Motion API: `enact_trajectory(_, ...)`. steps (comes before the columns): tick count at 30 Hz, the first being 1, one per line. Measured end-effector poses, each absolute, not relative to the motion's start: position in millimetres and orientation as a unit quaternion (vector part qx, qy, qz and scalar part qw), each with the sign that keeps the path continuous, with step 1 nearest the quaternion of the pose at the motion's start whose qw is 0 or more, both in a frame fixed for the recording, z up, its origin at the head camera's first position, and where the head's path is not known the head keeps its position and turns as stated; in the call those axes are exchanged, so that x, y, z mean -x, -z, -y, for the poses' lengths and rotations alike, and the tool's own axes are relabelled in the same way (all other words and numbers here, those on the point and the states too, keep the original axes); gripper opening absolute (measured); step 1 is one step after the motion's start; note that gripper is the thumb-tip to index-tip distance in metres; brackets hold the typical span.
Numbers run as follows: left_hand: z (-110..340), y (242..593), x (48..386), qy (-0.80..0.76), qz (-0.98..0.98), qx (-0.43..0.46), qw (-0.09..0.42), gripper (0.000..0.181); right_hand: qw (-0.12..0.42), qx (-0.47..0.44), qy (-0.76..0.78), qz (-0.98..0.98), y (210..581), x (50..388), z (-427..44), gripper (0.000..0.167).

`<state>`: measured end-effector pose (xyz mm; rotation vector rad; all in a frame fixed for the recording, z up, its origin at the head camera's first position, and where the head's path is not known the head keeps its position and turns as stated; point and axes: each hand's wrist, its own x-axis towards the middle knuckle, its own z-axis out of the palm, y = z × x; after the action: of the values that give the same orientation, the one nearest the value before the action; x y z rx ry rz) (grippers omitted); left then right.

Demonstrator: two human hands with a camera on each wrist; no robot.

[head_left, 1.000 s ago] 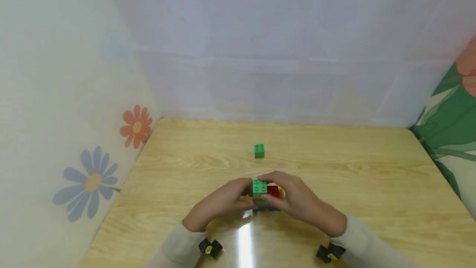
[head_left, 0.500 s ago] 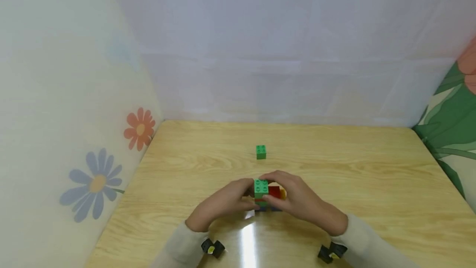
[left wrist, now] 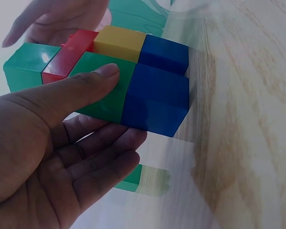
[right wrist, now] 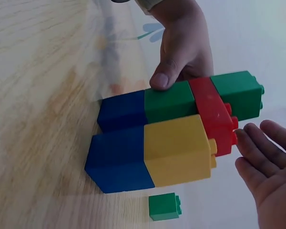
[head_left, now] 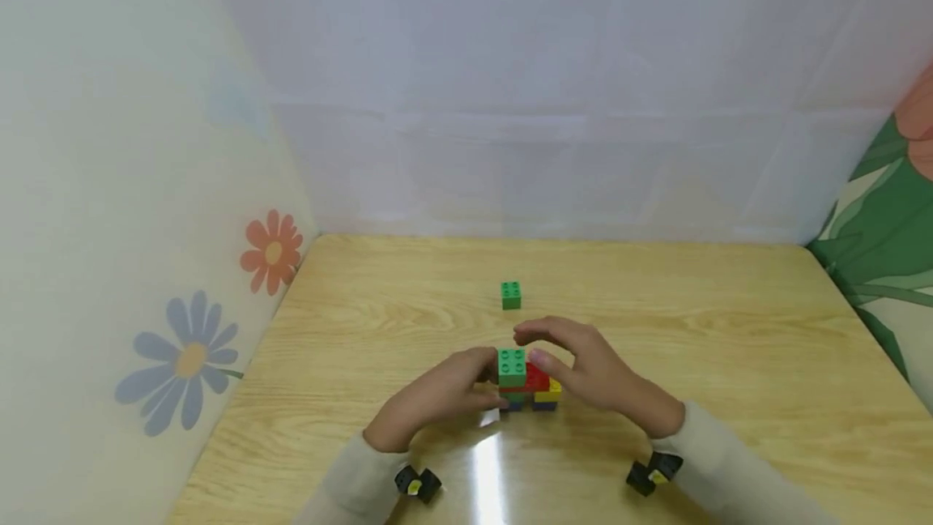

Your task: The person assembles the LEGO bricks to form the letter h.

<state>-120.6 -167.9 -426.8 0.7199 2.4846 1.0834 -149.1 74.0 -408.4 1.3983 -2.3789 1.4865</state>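
A toy-brick structure stands upright on the wooden table, with two columns side by side. One column has a blue brick (left wrist: 155, 98) under a green brick (right wrist: 171, 100). The other has a blue brick (right wrist: 119, 162) under a yellow brick (right wrist: 176, 152). A flat red brick (right wrist: 212, 114) lies above, topped at the left by another green brick (head_left: 512, 369). My left hand (head_left: 445, 391) grips the lower green brick, its thumb on the near face. My right hand (head_left: 594, 363) is just right of the top, fingers loosely bent around nothing.
A loose green brick (head_left: 511, 296) sits on the table (head_left: 379, 290) beyond the structure. A pale cloth (head_left: 554, 104) hangs behind the table's back edge. Flower-patterned panels (head_left: 87, 225) stand at the left and right.
My right hand has let go of the top green brick and moved up and right, uncovering the red and yellow bricks. My left hand keeps its grip.
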Motion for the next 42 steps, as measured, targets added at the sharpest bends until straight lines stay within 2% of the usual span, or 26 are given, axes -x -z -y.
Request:
enact_trajectory(14, 168.0, 428.1, 120.2, -0.377, -0.877, -0.243, 0.169, 0.026, 0.01, -0.388, -0.518, 0.763, 414.2, 185.2, -75.4, 0.034)
enact_trajectory(23, 167.3, 428.6, 120.7, -0.367, -0.881, -0.25, 0.166, 0.025, 0.026, -0.337, -0.491, 0.803, 431.3, 210.1, -72.4, 0.036)
enact_trajectory(29, 167.6, 428.5, 121.4, -0.362, -0.881, -0.256, 0.164, 0.025, 0.032, -0.306, -0.458, 0.834, 440.8, 221.0, -64.7, 0.045)
enact_trajectory(42, 167.2, 426.5, 119.7, -0.356, -0.883, -0.26, 0.161, 0.025, 0.0, -0.287, -0.43, 0.856, 457.3, 232.6, -48.9, 0.056)
